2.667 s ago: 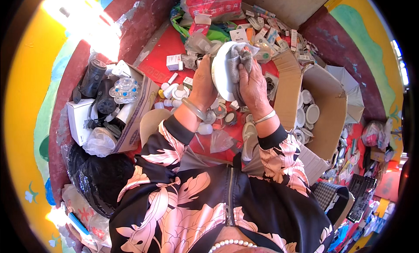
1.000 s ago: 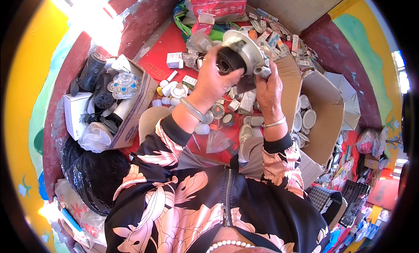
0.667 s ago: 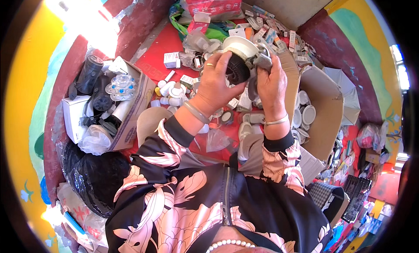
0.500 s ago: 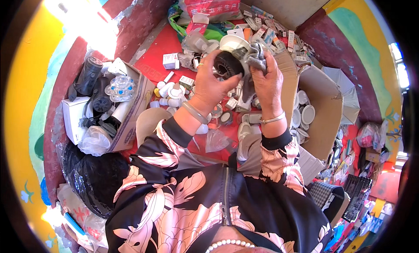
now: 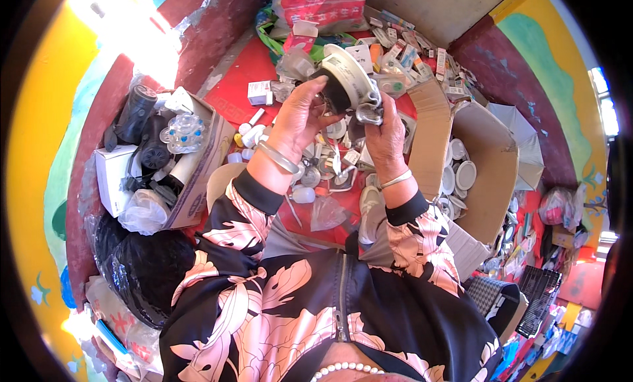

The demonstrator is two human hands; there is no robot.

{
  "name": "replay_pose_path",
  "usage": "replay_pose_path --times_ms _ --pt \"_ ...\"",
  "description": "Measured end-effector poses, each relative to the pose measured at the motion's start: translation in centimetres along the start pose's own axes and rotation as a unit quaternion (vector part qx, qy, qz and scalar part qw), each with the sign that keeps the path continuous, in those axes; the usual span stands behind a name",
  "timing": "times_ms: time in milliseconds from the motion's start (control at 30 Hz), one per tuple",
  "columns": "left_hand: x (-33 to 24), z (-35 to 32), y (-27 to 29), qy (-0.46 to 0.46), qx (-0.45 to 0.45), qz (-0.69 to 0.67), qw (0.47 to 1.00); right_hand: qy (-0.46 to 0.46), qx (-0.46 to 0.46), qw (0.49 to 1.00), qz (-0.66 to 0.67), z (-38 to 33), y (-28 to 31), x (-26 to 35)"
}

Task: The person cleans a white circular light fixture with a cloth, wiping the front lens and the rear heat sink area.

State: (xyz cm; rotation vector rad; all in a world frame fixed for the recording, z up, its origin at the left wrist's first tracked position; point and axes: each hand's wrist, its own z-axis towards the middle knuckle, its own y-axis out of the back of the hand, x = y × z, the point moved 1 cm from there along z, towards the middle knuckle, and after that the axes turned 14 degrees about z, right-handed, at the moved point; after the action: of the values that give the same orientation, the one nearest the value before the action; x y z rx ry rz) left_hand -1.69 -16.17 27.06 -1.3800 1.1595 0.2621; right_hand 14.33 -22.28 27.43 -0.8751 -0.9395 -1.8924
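Observation:
My left hand [image 5: 298, 121] is closed on a round downlight [image 5: 349, 73] with a broad white rim and a black body. It is held tilted above the red mat, the rim turned away to the right. Bunched in my right hand [image 5: 387, 136] is a grey cloth [image 5: 369, 109], pressed to the lower edge of the white rim. Parts of the fingers of both hands are hidden behind the downlight and the cloth. Under my hands lie loose white round fittings and small parts [image 5: 304, 177].
At the left stands a carton [image 5: 198, 177] of black devices and a clear, blue-dotted piece. The open cardboard box [image 5: 488, 184] at the right contains white round fittings. Small boxes [image 5: 440, 64] are heaped at the back beside a red-and-white bag [image 5: 320, 9]. A black plastic bag [image 5: 148, 266] lies near left.
The downlight has turned so its white rim faces right and its black underside is less visible. My right hand and the cloth have moved slightly left and down along the rim.

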Motion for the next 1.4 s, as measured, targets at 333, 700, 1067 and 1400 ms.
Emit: replay_pose_path --times_ms 333,700,1067,1400 --pt "0.8 -0.4 -1.4 -0.333 -0.120 0.491 0.796 -0.015 -0.031 0.999 -0.015 0.8 1.3 0.2" --pt "2.4 -0.8 -2.9 -0.345 -0.139 0.541 0.754 0.061 -0.035 0.996 -0.053 2.2 2.3 2.0" --pt "2.5 -0.4 -2.7 -0.134 -0.119 0.260 0.949 0.076 0.061 0.989 -0.113 2.0 1.4 1.1" --pt "2.4 -0.5 -2.6 -0.192 -0.101 0.220 0.951 0.065 0.000 0.997 -0.038 2.1 0.4 2.1"
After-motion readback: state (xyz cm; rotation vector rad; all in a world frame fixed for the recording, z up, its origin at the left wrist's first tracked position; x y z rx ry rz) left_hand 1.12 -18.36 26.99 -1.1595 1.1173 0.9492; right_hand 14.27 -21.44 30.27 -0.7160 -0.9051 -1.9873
